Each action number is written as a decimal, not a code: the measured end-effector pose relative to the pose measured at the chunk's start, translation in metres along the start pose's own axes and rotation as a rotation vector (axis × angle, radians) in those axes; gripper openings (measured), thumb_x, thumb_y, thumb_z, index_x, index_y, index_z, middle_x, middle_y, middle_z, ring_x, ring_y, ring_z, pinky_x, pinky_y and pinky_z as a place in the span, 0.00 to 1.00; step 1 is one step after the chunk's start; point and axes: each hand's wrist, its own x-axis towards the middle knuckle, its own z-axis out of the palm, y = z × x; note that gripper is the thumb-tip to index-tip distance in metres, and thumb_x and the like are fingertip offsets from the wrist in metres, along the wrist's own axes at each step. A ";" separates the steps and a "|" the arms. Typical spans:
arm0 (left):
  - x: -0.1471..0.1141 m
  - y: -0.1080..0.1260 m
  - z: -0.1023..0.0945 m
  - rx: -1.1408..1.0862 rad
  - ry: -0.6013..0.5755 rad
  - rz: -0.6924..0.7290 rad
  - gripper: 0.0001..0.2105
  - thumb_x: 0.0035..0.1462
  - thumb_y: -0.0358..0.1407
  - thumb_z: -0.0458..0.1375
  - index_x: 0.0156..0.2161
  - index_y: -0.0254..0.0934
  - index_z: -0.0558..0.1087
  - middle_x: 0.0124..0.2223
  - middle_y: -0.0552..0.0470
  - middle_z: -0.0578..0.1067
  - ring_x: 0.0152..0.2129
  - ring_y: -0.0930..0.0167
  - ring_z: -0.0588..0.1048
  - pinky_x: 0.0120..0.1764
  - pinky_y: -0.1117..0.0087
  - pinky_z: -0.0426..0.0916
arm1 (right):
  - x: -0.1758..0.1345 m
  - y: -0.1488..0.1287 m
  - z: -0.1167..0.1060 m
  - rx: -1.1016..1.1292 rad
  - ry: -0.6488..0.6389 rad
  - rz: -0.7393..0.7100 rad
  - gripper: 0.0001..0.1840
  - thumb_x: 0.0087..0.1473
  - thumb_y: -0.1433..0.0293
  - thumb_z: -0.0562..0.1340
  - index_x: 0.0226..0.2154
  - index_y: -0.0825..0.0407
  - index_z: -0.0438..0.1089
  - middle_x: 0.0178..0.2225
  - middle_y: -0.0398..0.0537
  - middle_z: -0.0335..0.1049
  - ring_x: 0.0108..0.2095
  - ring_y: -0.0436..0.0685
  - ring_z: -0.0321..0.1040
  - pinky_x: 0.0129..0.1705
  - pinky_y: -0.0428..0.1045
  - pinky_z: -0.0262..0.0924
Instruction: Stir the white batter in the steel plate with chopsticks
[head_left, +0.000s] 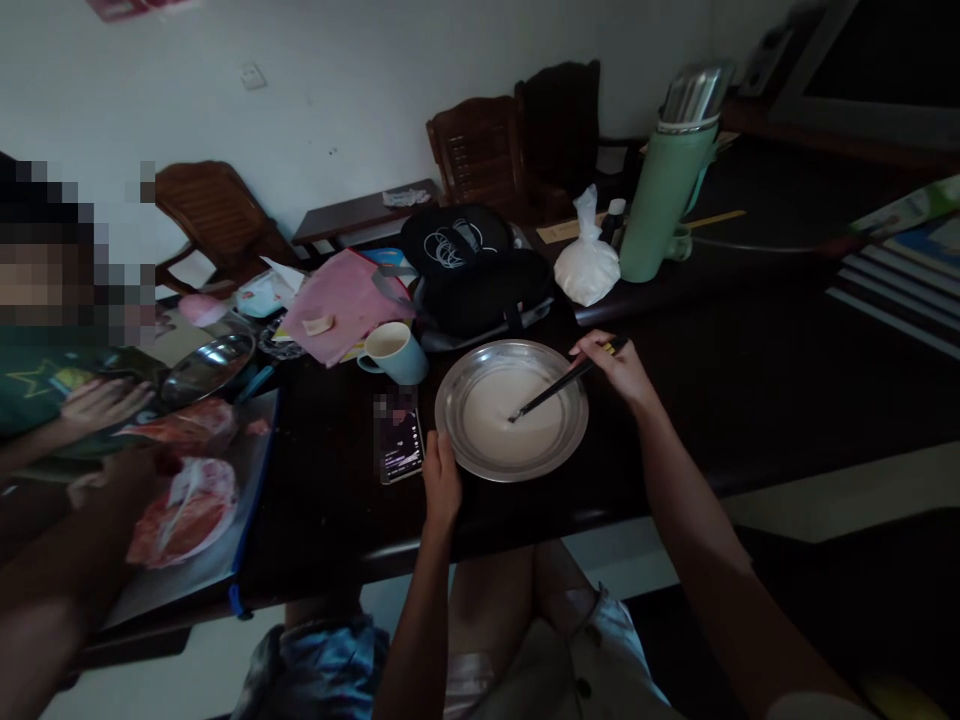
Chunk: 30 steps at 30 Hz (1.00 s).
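Observation:
A wide metal bowl [581, 440] holding a pale, milky liquid [495, 425] stands on the dark table in front of me. My left hand [442, 475] grips its near left rim. Pinched in my right hand [611, 365] is a pair of dark chopsticks [555, 388], slanting down to the left with the tips in the liquid. Left of the bowl lies a phone [401, 440] with a lit screen, close to my left fingers. Just behind it stands a light blue mug [405, 360].
At left, another person's hands are near raw meat [195, 510] on a plastic sheet, beside a metal bowl [214, 365]. Behind my bowl are a black open case [480, 275], a pink cloth [349, 300], a tied bag of white powder [587, 265] and a tall green thermos [667, 190].

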 end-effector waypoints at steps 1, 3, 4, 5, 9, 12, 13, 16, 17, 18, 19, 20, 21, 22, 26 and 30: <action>0.000 -0.001 0.000 -0.002 0.003 -0.010 0.24 0.57 0.57 0.45 0.34 0.37 0.69 0.31 0.51 0.70 0.33 0.69 0.69 0.39 0.68 0.65 | -0.001 0.000 0.002 0.010 -0.054 0.005 0.16 0.54 0.54 0.61 0.28 0.49 0.74 0.23 0.43 0.76 0.27 0.56 0.74 0.35 0.51 0.65; 0.000 -0.002 0.001 -0.010 0.000 -0.022 0.24 0.57 0.57 0.45 0.34 0.37 0.70 0.31 0.51 0.70 0.33 0.69 0.69 0.38 0.67 0.65 | -0.001 -0.001 0.006 0.004 -0.139 -0.008 0.18 0.54 0.53 0.60 0.27 0.49 0.75 0.26 0.45 0.77 0.31 0.57 0.74 0.38 0.51 0.65; 0.000 -0.002 0.001 -0.013 -0.003 -0.021 0.24 0.57 0.56 0.45 0.34 0.37 0.70 0.30 0.51 0.70 0.32 0.69 0.69 0.38 0.67 0.65 | -0.001 -0.002 0.007 -0.004 -0.152 -0.022 0.18 0.54 0.53 0.60 0.27 0.49 0.75 0.28 0.45 0.78 0.33 0.57 0.75 0.40 0.51 0.65; 0.000 -0.001 0.000 -0.014 -0.003 -0.017 0.24 0.58 0.56 0.45 0.34 0.37 0.70 0.30 0.51 0.70 0.32 0.69 0.69 0.38 0.67 0.65 | -0.001 -0.002 0.007 -0.012 -0.138 -0.036 0.18 0.54 0.54 0.60 0.28 0.49 0.75 0.29 0.46 0.78 0.34 0.57 0.75 0.41 0.51 0.65; -0.001 0.000 0.000 -0.015 -0.011 0.002 0.23 0.59 0.55 0.45 0.35 0.36 0.69 0.32 0.52 0.71 0.33 0.70 0.69 0.40 0.68 0.65 | 0.000 -0.002 -0.001 -0.014 0.037 -0.069 0.16 0.54 0.55 0.61 0.30 0.49 0.74 0.24 0.44 0.77 0.31 0.56 0.74 0.41 0.52 0.64; 0.000 -0.001 0.000 -0.008 0.006 -0.015 0.23 0.58 0.54 0.46 0.36 0.36 0.70 0.34 0.50 0.72 0.37 0.68 0.70 0.43 0.66 0.65 | -0.002 -0.003 -0.003 -0.012 0.027 -0.055 0.16 0.54 0.55 0.61 0.30 0.49 0.74 0.21 0.43 0.76 0.27 0.55 0.73 0.40 0.52 0.64; 0.000 -0.002 0.001 -0.006 0.010 -0.023 0.23 0.58 0.54 0.46 0.37 0.36 0.70 0.35 0.50 0.72 0.38 0.68 0.70 0.45 0.66 0.64 | -0.003 -0.004 -0.001 -0.009 -0.016 -0.040 0.16 0.54 0.54 0.61 0.30 0.49 0.74 0.22 0.44 0.76 0.27 0.56 0.73 0.39 0.52 0.64; 0.001 -0.003 0.001 -0.012 0.005 -0.030 0.23 0.58 0.54 0.46 0.37 0.36 0.71 0.36 0.48 0.73 0.41 0.66 0.70 0.47 0.64 0.64 | -0.004 -0.005 0.008 -0.002 -0.163 -0.005 0.16 0.50 0.54 0.64 0.30 0.50 0.74 0.25 0.45 0.78 0.31 0.57 0.74 0.38 0.52 0.65; 0.001 -0.002 0.001 -0.014 0.004 -0.028 0.23 0.58 0.54 0.46 0.37 0.36 0.70 0.36 0.49 0.72 0.41 0.66 0.70 0.47 0.64 0.64 | -0.004 -0.005 0.009 -0.004 -0.181 -0.011 0.16 0.49 0.54 0.65 0.30 0.50 0.74 0.26 0.45 0.78 0.32 0.57 0.74 0.39 0.52 0.65; 0.001 -0.002 0.001 -0.017 0.004 -0.026 0.22 0.58 0.54 0.46 0.36 0.36 0.70 0.35 0.49 0.72 0.41 0.66 0.70 0.48 0.64 0.64 | -0.003 -0.005 0.010 -0.010 -0.170 -0.024 0.15 0.49 0.54 0.65 0.29 0.49 0.74 0.28 0.45 0.78 0.33 0.57 0.74 0.39 0.52 0.65; 0.000 -0.002 0.001 -0.020 0.003 -0.026 0.22 0.58 0.54 0.46 0.36 0.36 0.70 0.35 0.49 0.72 0.41 0.66 0.70 0.48 0.64 0.64 | -0.003 -0.004 0.009 -0.021 -0.130 -0.041 0.15 0.50 0.54 0.64 0.29 0.49 0.74 0.28 0.45 0.78 0.34 0.57 0.74 0.40 0.52 0.65; 0.000 -0.002 0.001 -0.024 0.003 -0.028 0.22 0.58 0.54 0.46 0.36 0.37 0.70 0.35 0.49 0.72 0.42 0.66 0.70 0.48 0.64 0.64 | -0.002 -0.003 0.006 -0.034 -0.070 -0.059 0.15 0.51 0.55 0.64 0.29 0.49 0.74 0.29 0.45 0.78 0.34 0.57 0.74 0.40 0.51 0.65; 0.000 -0.002 0.001 -0.027 0.000 -0.030 0.22 0.59 0.53 0.46 0.36 0.37 0.70 0.35 0.49 0.72 0.42 0.66 0.70 0.48 0.64 0.64 | -0.001 -0.003 0.003 -0.045 -0.003 -0.073 0.14 0.52 0.55 0.63 0.29 0.49 0.74 0.28 0.45 0.78 0.33 0.57 0.74 0.40 0.51 0.64; 0.000 -0.002 0.001 -0.030 -0.004 -0.034 0.22 0.59 0.53 0.46 0.37 0.37 0.70 0.36 0.49 0.73 0.42 0.66 0.70 0.48 0.64 0.64 | 0.000 -0.002 -0.001 -0.051 0.058 -0.080 0.15 0.53 0.55 0.62 0.28 0.49 0.73 0.26 0.45 0.78 0.32 0.56 0.74 0.40 0.51 0.64; 0.000 -0.004 0.001 -0.038 0.006 -0.043 0.21 0.58 0.53 0.47 0.38 0.37 0.70 0.38 0.48 0.73 0.44 0.65 0.69 0.49 0.63 0.63 | -0.001 -0.002 -0.006 -0.007 0.072 -0.032 0.17 0.54 0.54 0.60 0.27 0.49 0.73 0.20 0.44 0.75 0.26 0.55 0.73 0.38 0.51 0.64; 0.001 -0.004 0.001 -0.025 -0.003 -0.026 0.21 0.58 0.54 0.46 0.35 0.37 0.70 0.35 0.49 0.71 0.42 0.66 0.68 0.47 0.64 0.63 | -0.002 -0.004 0.006 0.014 -0.104 0.003 0.18 0.50 0.52 0.63 0.26 0.50 0.73 0.23 0.46 0.77 0.29 0.56 0.74 0.37 0.51 0.65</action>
